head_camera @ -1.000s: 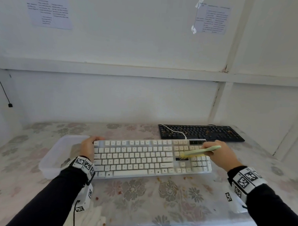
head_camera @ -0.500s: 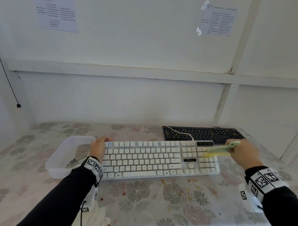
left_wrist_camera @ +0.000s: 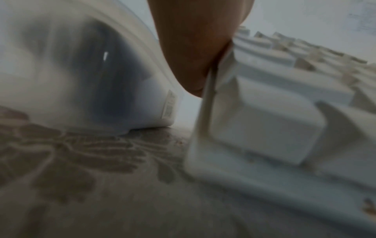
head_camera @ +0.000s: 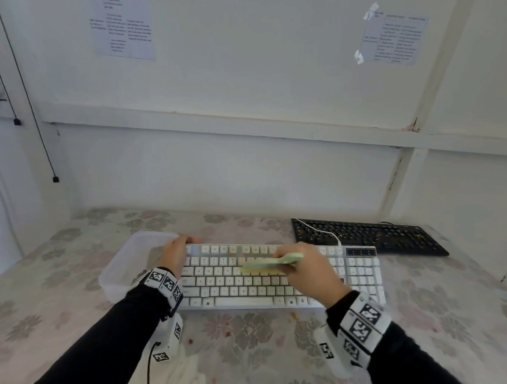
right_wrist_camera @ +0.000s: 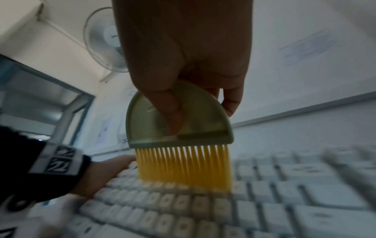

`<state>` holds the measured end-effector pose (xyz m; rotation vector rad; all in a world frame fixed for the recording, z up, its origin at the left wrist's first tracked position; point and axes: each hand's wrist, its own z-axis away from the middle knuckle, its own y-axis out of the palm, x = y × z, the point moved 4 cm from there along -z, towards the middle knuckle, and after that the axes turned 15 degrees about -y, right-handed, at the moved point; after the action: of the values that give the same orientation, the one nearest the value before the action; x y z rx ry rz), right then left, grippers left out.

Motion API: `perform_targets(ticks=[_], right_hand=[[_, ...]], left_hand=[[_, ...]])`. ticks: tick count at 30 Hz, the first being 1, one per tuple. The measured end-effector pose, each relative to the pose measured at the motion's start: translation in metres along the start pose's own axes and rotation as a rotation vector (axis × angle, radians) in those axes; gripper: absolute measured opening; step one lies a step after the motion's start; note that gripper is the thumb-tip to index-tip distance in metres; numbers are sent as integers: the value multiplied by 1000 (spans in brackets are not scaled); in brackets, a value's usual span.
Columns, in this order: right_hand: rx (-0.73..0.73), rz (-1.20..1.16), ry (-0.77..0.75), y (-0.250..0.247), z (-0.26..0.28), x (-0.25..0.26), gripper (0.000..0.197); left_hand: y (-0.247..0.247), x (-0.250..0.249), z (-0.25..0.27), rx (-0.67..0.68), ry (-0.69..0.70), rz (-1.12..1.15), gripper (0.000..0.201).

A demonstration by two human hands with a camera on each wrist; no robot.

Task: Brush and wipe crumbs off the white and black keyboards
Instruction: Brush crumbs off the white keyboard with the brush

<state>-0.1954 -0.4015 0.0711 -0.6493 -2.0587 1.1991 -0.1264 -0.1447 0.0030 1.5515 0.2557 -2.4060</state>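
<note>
The white keyboard [head_camera: 242,287] lies across the table in front of me. My left hand [head_camera: 175,253] grips its left end, fingers curled over the far corner; the left wrist view shows the thumb [left_wrist_camera: 193,53] pressed against the keyboard edge [left_wrist_camera: 205,112]. My right hand [head_camera: 307,269] holds a small green brush [head_camera: 272,263] with yellow bristles [right_wrist_camera: 183,167] down on the middle keys [right_wrist_camera: 183,204]. The black keyboard [head_camera: 369,236] lies behind at the right, with orange crumbs among its keys.
A clear plastic tub [head_camera: 130,262] stands just left of the white keyboard [left_wrist_camera: 81,72]. A white cable [head_camera: 320,231] runs across the black keyboard. Crumbs [head_camera: 295,315] dot the flowered tablecloth [head_camera: 254,337] near the front. White walls close in behind and at the right.
My right hand has swept the brush leftward from the number pad to the middle of the white keyboard. My left hand stays on the left end.
</note>
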Motion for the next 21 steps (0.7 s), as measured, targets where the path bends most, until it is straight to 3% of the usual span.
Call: perform_targets(ticks=[6, 9, 15, 21], right_hand=[[84, -40, -188, 49, -35, 55, 15], [116, -35, -200, 63, -46, 70, 14], [18, 15, -242, 70, -50, 70, 29], [11, -36, -219, 75, -53, 68, 23]], left_hand=[[0, 2, 4, 71, -89, 141, 29], [-4, 2, 2, 99, -125, 200, 26], [1, 6, 0, 195, -185, 268, 23], [6, 8, -2, 273, -207, 251, 26]])
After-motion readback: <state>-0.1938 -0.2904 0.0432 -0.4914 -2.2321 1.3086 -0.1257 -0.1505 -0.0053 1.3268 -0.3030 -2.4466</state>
